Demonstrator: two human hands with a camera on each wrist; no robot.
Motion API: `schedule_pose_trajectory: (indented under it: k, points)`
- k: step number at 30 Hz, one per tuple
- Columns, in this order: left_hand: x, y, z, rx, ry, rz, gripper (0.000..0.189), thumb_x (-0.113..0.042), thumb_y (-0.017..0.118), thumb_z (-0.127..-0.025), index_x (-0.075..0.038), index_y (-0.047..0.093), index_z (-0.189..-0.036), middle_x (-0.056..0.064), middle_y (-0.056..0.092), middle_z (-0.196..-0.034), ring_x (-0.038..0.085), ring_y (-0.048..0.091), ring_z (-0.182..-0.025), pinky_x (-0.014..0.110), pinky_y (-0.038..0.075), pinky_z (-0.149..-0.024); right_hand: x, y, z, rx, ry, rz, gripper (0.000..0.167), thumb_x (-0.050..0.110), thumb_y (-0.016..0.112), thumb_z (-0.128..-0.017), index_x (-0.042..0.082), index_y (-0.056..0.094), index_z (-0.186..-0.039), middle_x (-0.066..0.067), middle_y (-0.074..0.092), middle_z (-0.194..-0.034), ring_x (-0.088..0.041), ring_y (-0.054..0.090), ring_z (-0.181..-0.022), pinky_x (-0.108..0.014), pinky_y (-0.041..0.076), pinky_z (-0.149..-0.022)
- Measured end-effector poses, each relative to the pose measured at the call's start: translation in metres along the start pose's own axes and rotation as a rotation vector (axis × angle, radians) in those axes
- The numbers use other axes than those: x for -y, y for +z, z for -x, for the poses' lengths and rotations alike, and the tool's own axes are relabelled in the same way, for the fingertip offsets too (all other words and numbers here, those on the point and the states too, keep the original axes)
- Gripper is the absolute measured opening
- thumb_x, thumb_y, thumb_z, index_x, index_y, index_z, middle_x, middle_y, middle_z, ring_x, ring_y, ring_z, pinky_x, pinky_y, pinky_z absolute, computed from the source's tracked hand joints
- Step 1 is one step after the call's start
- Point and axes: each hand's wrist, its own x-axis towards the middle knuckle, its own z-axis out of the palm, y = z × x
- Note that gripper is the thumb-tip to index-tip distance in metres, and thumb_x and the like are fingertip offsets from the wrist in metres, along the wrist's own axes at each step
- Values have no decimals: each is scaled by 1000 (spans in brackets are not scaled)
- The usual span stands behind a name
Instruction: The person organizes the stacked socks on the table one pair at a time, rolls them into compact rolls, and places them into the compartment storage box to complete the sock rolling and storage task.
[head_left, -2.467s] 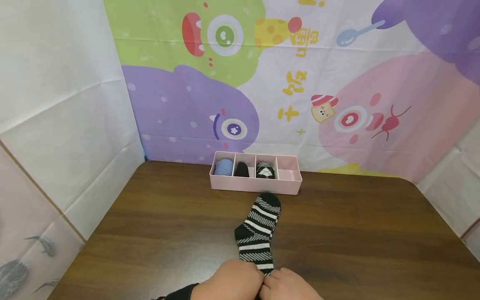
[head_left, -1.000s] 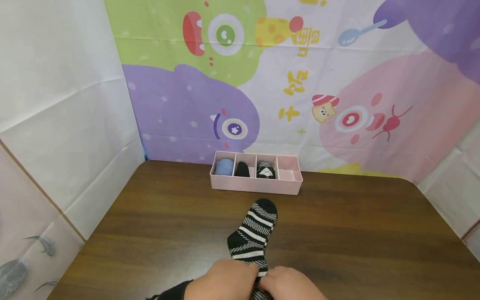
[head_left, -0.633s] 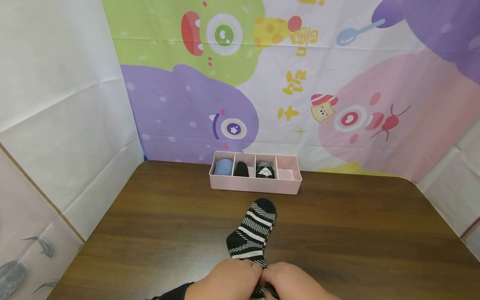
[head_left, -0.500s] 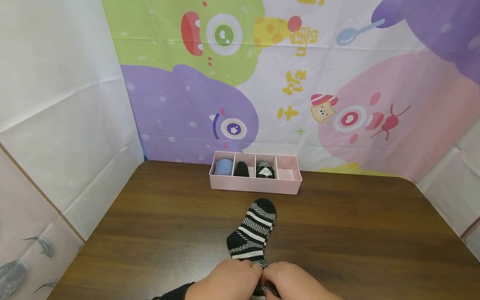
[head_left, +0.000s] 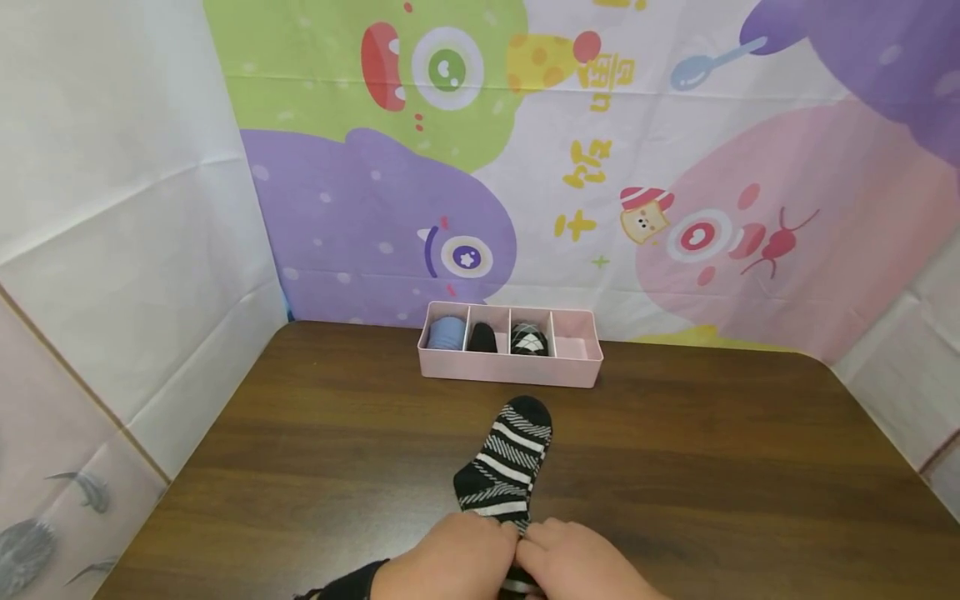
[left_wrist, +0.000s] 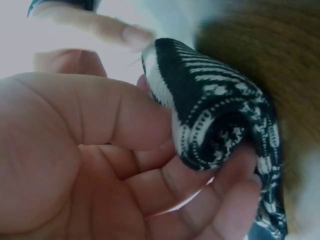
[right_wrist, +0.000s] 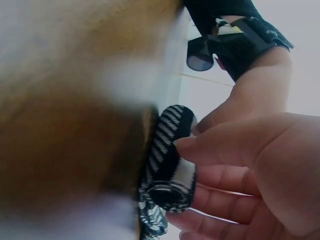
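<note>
A black sock with white and grey stripes lies flat on the table, its toe pointing at the pink box. Its near end is rolled up, and the coil shows plainly in the left wrist view. My left hand holds one end of this roll between thumb and curled fingers. At the other end, my right hand grips the roll with its thumb on top and fingers beneath, as the right wrist view shows of the rolled sock. In the head view both hands hide most of the roll.
A pink divided box stands at the table's back edge. Its compartments hold a blue roll, a black item and a black-and-white argyle roll; the rightmost shows only its pink bottom. Behind hangs a cartoon cloth.
The sock has shifted slightly left and towards me since the earliest frame, and less of its leg shows ahead of my hands. My fingers have changed their hold on the roll. The box is unmoved.
</note>
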Motion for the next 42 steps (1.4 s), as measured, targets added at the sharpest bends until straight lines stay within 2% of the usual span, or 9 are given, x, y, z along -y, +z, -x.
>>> schedule_pose_trajectory:
  k: [5, 9, 13, 17, 22, 25, 29, 35, 42]
  points:
    - [1, -1, -1, -18, 8, -12, 26, -30, 85, -81, -16, 74, -100, -8, 64, -88, 5, 58, -79, 26, 52, -65, -1, 0, 2, -6, -21, 30, 24, 21, 81, -83, 17, 67, -102, 12, 54, -87, -2, 49, -79, -20, 45, -67]
    - [4, -2, -1, -22, 4, 72, 23, -29, 86, -79, -18, 74, -96, -9, 61, -87, 4, 56, -78, 26, 51, -67, -2, 0, 3, -25, -37, 68, 29, 22, 84, -79, 17, 66, -101, 12, 53, -87, -3, 49, -79, -21, 44, -67]
    - [7, -3, -2, -27, 0, 164, 13, -16, 82, -81, -20, 70, -84, -12, 60, -84, 2, 54, -74, 24, 49, -67, -2, 0, 2, -26, -40, 69, 30, 21, 85, -79, 15, 65, -101, 11, 54, -88, -4, 50, -80, -21, 45, -67]
    - [9, -5, -3, -57, -6, 176, 23, -5, 78, -82, -21, 64, -76, -13, 56, -78, 1, 50, -70, 22, 46, -62, -3, 0, 0, 50, 27, -15, 27, 19, 82, -86, 15, 66, -107, 10, 57, -93, -4, 52, -83, -24, 49, -71]
    - [10, -6, -2, -109, -18, 101, 21, -7, 78, -80, -21, 63, -76, -11, 54, -76, 3, 50, -71, 24, 46, -60, -3, 2, -2, 79, 88, -144, 18, 13, 77, -91, 15, 65, -104, 10, 55, -94, -2, 51, -84, -24, 50, -75]
    - [13, -9, 1, -117, -34, 111, 20, -7, 78, -79, -22, 64, -79, -12, 54, -78, 3, 51, -72, 25, 46, -60, -6, 4, -3, 84, 105, -247, 11, 10, 72, -94, 15, 63, -99, 12, 52, -90, -1, 48, -80, -22, 47, -74]
    - [13, -14, 7, -98, -35, 149, 19, -11, 80, -79, -24, 66, -78, -14, 52, -78, 3, 49, -69, 26, 45, -59, -11, 5, -3, 50, 93, -373, 12, 4, 68, -94, 14, 65, -99, 14, 52, -88, 1, 46, -78, -21, 45, -73]
    - [6, -17, 11, -51, -19, 196, 21, -18, 83, -80, -25, 64, -75, -16, 51, -74, 2, 48, -65, 25, 44, -57, -14, 6, 2, -11, 110, -447, 13, 3, 67, -95, 16, 66, -97, 15, 47, -88, 1, 43, -76, -19, 43, -69]
    - [3, -12, 6, -2, -40, 141, 33, -25, 90, -74, -23, 70, -99, -10, 62, -87, 4, 56, -78, 30, 51, -65, -24, 18, 6, -31, 116, -493, 8, 11, 65, -100, 15, 63, -107, 12, 53, -97, -1, 49, -86, -25, 48, -73]
